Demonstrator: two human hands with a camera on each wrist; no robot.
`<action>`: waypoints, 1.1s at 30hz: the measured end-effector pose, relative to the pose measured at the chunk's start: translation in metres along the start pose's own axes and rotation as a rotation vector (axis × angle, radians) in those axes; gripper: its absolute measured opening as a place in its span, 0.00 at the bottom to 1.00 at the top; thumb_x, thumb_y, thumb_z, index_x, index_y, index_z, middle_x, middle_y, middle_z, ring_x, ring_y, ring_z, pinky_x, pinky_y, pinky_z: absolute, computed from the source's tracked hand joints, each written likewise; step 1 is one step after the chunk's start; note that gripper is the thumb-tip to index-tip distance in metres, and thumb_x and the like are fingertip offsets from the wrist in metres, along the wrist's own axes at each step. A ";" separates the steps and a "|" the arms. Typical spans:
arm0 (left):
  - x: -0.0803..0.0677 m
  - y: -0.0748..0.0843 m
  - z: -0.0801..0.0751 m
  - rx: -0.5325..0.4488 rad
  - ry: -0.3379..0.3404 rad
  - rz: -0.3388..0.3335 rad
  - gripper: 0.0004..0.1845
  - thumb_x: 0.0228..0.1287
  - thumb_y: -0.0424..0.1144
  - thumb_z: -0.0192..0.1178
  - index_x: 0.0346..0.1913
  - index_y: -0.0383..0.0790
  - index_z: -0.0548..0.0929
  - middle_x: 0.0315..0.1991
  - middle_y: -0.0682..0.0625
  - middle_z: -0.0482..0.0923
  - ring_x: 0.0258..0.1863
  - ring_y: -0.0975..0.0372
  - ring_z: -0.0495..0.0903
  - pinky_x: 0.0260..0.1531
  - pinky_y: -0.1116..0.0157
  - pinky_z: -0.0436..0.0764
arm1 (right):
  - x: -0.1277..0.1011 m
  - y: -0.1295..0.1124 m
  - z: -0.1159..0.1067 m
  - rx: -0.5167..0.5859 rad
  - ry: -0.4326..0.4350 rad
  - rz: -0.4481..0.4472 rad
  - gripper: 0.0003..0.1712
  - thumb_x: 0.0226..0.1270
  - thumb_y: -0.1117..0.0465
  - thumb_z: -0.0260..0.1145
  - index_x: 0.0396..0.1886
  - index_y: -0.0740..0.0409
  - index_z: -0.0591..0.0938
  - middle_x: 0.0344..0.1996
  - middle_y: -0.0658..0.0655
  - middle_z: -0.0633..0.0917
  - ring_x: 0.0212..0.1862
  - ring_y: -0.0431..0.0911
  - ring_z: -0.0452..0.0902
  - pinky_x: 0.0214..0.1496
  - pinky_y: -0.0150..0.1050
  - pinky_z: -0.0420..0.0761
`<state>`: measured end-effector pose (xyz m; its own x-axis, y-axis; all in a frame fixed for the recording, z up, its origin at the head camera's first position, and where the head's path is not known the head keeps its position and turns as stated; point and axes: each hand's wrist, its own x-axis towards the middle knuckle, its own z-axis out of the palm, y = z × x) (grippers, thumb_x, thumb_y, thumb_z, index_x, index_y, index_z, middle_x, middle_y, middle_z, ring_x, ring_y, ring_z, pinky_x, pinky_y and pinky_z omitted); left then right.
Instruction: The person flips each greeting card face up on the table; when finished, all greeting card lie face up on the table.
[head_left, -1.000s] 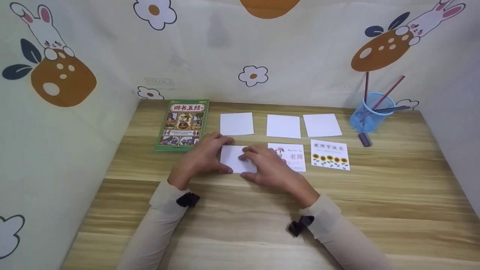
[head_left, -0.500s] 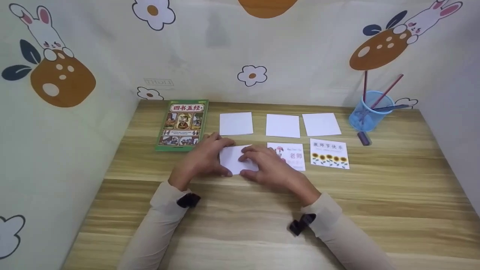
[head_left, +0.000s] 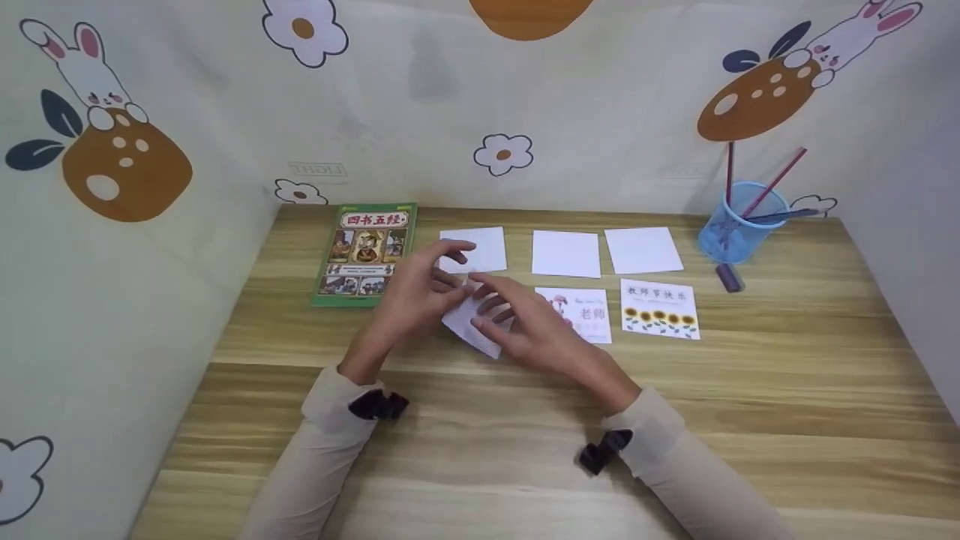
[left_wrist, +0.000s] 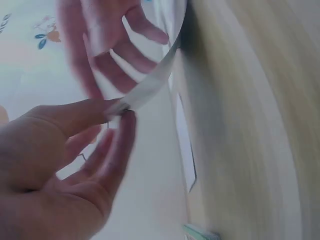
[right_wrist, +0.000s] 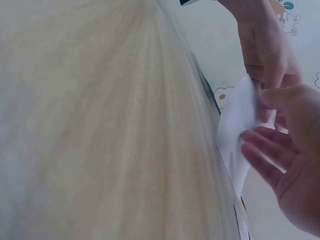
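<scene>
Both hands hold a white card (head_left: 472, 324) lifted off the wooden table (head_left: 787, 390) and tilted. My left hand (head_left: 427, 289) pinches its upper corner between thumb and a finger (left_wrist: 117, 112); the other fingers are spread. My right hand (head_left: 517, 322) grips the card's right side, thumb (right_wrist: 280, 97) on top and fingers beneath. In the right wrist view the card (right_wrist: 237, 132) bends slightly, with the left hand (right_wrist: 265, 55) above it. Just behind the hands lies a blank white card (head_left: 484, 251).
A green picture book (head_left: 365, 253) lies at the left. Two more blank cards (head_left: 566, 253) (head_left: 643, 250) sit in the back row, with a pink printed card (head_left: 589, 313) and a sunflower card (head_left: 660, 308) in front. A blue pen cup (head_left: 742, 223) and a dark cap (head_left: 729, 277) stand at the right.
The white card lay flat under both hands; now it is raised and tilted, and the left hand has lifted with fingers spread. The other cards and the book have not moved.
</scene>
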<state>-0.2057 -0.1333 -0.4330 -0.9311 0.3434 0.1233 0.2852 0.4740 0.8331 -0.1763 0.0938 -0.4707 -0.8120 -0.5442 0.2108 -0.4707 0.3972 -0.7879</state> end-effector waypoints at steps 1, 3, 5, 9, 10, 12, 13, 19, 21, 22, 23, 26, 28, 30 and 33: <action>0.000 0.001 0.000 -0.048 0.020 0.005 0.32 0.65 0.26 0.74 0.71 0.46 0.81 0.59 0.38 0.83 0.46 0.52 0.93 0.48 0.62 0.93 | 0.001 -0.001 -0.001 0.034 0.027 -0.005 0.37 0.82 0.49 0.67 0.84 0.43 0.67 0.63 0.52 0.85 0.59 0.43 0.88 0.60 0.41 0.90; 0.000 0.002 0.000 -0.142 0.044 0.029 0.31 0.65 0.27 0.75 0.70 0.46 0.82 0.58 0.38 0.84 0.45 0.52 0.94 0.48 0.63 0.92 | 0.002 -0.001 -0.002 0.085 0.069 -0.017 0.37 0.82 0.49 0.67 0.85 0.41 0.66 0.59 0.53 0.86 0.57 0.43 0.88 0.58 0.42 0.91; 0.000 0.002 0.001 -0.215 0.050 0.045 0.30 0.65 0.29 0.76 0.70 0.45 0.82 0.56 0.39 0.84 0.46 0.53 0.94 0.49 0.62 0.92 | 0.003 -0.001 -0.003 0.116 0.102 -0.030 0.34 0.82 0.48 0.67 0.83 0.40 0.69 0.57 0.50 0.87 0.56 0.41 0.89 0.57 0.41 0.91; 0.000 0.001 0.003 -0.289 0.029 0.082 0.29 0.66 0.34 0.77 0.69 0.43 0.82 0.55 0.39 0.84 0.46 0.53 0.93 0.49 0.60 0.93 | 0.004 0.000 -0.006 0.117 0.170 -0.041 0.22 0.83 0.45 0.65 0.70 0.41 0.80 0.53 0.45 0.91 0.54 0.40 0.90 0.57 0.39 0.91; 0.000 0.001 0.003 -0.296 0.024 0.092 0.29 0.66 0.34 0.77 0.69 0.42 0.82 0.54 0.39 0.83 0.46 0.53 0.93 0.50 0.59 0.93 | 0.004 0.000 -0.007 0.109 0.195 -0.039 0.19 0.83 0.45 0.64 0.66 0.42 0.83 0.51 0.44 0.92 0.53 0.40 0.91 0.56 0.38 0.91; 0.002 -0.001 0.004 -0.304 0.011 0.108 0.27 0.67 0.32 0.76 0.68 0.40 0.83 0.54 0.39 0.84 0.47 0.51 0.93 0.51 0.56 0.93 | 0.005 0.001 -0.009 0.089 0.246 -0.039 0.15 0.84 0.44 0.63 0.57 0.46 0.86 0.46 0.44 0.93 0.49 0.42 0.92 0.53 0.37 0.91; 0.002 -0.002 0.005 -0.298 0.003 0.117 0.27 0.67 0.31 0.75 0.68 0.39 0.82 0.54 0.38 0.84 0.48 0.50 0.92 0.53 0.54 0.92 | 0.005 0.001 -0.010 0.083 0.268 -0.038 0.14 0.84 0.45 0.64 0.52 0.47 0.87 0.43 0.44 0.93 0.47 0.43 0.93 0.51 0.36 0.91; 0.005 -0.016 0.007 -0.082 -0.065 0.138 0.30 0.68 0.27 0.71 0.72 0.40 0.80 0.68 0.40 0.81 0.69 0.47 0.81 0.69 0.50 0.84 | 0.005 0.002 -0.013 0.043 0.270 -0.032 0.10 0.75 0.52 0.75 0.37 0.52 0.88 0.33 0.47 0.93 0.36 0.40 0.91 0.42 0.36 0.91; 0.005 -0.021 0.007 -0.025 -0.108 0.125 0.31 0.68 0.27 0.70 0.73 0.42 0.79 0.72 0.41 0.80 0.72 0.47 0.78 0.73 0.48 0.80 | 0.004 0.003 -0.013 0.021 0.238 -0.020 0.09 0.72 0.55 0.77 0.37 0.54 0.87 0.33 0.48 0.93 0.35 0.39 0.90 0.41 0.36 0.91; 0.004 -0.022 0.007 -0.007 -0.131 0.110 0.31 0.68 0.27 0.70 0.73 0.42 0.79 0.72 0.42 0.80 0.73 0.47 0.78 0.74 0.47 0.79 | 0.004 0.003 -0.012 0.004 0.224 -0.012 0.08 0.72 0.56 0.77 0.37 0.54 0.87 0.33 0.49 0.93 0.36 0.38 0.89 0.41 0.35 0.91; 0.004 -0.024 0.007 0.005 -0.151 0.092 0.31 0.68 0.27 0.70 0.73 0.43 0.80 0.71 0.42 0.81 0.71 0.48 0.79 0.73 0.47 0.79 | 0.004 0.003 -0.012 -0.018 0.213 -0.002 0.08 0.71 0.56 0.78 0.37 0.54 0.87 0.33 0.49 0.93 0.36 0.38 0.89 0.41 0.35 0.91; 0.002 -0.026 0.006 0.067 -0.186 0.037 0.30 0.65 0.27 0.72 0.70 0.45 0.83 0.64 0.44 0.84 0.63 0.50 0.83 0.68 0.49 0.83 | 0.003 0.003 -0.013 -0.104 0.191 0.032 0.06 0.71 0.59 0.77 0.38 0.54 0.87 0.34 0.50 0.92 0.37 0.39 0.89 0.42 0.35 0.91; 0.002 -0.027 0.005 0.133 -0.186 0.010 0.28 0.63 0.29 0.75 0.67 0.47 0.85 0.60 0.46 0.84 0.60 0.52 0.82 0.64 0.51 0.83 | 0.003 0.002 -0.012 -0.188 0.178 0.054 0.04 0.71 0.60 0.77 0.41 0.54 0.89 0.37 0.50 0.92 0.38 0.40 0.88 0.42 0.36 0.90; 0.001 -0.029 0.006 0.191 -0.189 -0.004 0.26 0.62 0.32 0.77 0.64 0.47 0.86 0.56 0.47 0.83 0.57 0.53 0.80 0.62 0.52 0.82 | 0.002 0.000 -0.012 -0.284 0.155 0.081 0.05 0.71 0.61 0.76 0.44 0.54 0.91 0.41 0.50 0.91 0.41 0.42 0.87 0.45 0.38 0.89; 0.001 -0.030 0.008 0.269 -0.194 -0.013 0.23 0.62 0.36 0.78 0.60 0.46 0.88 0.54 0.48 0.82 0.56 0.54 0.79 0.62 0.52 0.81 | 0.000 -0.003 -0.009 -0.458 0.109 0.094 0.11 0.73 0.57 0.75 0.50 0.53 0.93 0.52 0.54 0.87 0.51 0.47 0.83 0.53 0.44 0.87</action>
<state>-0.2139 -0.1410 -0.4623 -0.8817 0.4717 -0.0133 0.3471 0.6675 0.6587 -0.1780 0.0995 -0.4627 -0.8784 -0.4190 0.2298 -0.4770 0.7392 -0.4754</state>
